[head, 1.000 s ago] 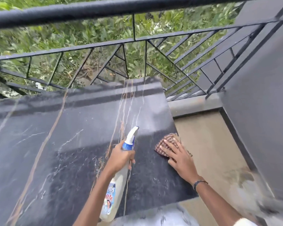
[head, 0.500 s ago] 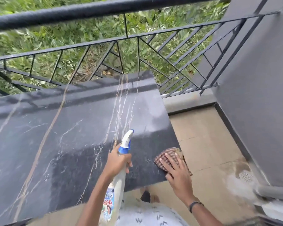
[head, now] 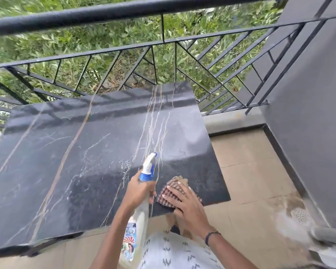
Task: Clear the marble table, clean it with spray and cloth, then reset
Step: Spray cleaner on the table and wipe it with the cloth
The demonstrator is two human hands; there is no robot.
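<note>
The left hand (head: 139, 193) was clenched round the neck of a spray bottle (head: 138, 216), fingers curled under the trigger, the white nozzle tilted up and away toward the far side of the marble table (head: 70, 152). Just to its right the right hand (head: 186, 205) lay flat with straight fingers on a checked cloth (head: 173, 188), pressing it onto the near right corner of the slab; it was not gripping it.

The step in hand looked like spraying, with the wipe to follow. To do it well, the nozzle would want to sweep across the dry-looking left and far parts of the top instead of wetting one patch again, since a paler, misted band already showed near the middle and right. The cloth hand would do best to wait until the mist had settled, then draw long overlapping strokes from the far edge toward the near one, keeping the palm flat so the cloth did not bunch or slide off the corner.

As for containers, the bottle was the only one in view. Its body was pale and labelled, and how much liquid remained could not be told. Nothing stood on the tabletop, so the clearing seemed done.

Beyond the table ran a black railing (head: 163, 41) with green foliage behind it, a tiled floor (head: 250, 171) lay to the right, and a floor drain (head: 300, 220) sat near the grey wall (head: 308, 113).
</note>
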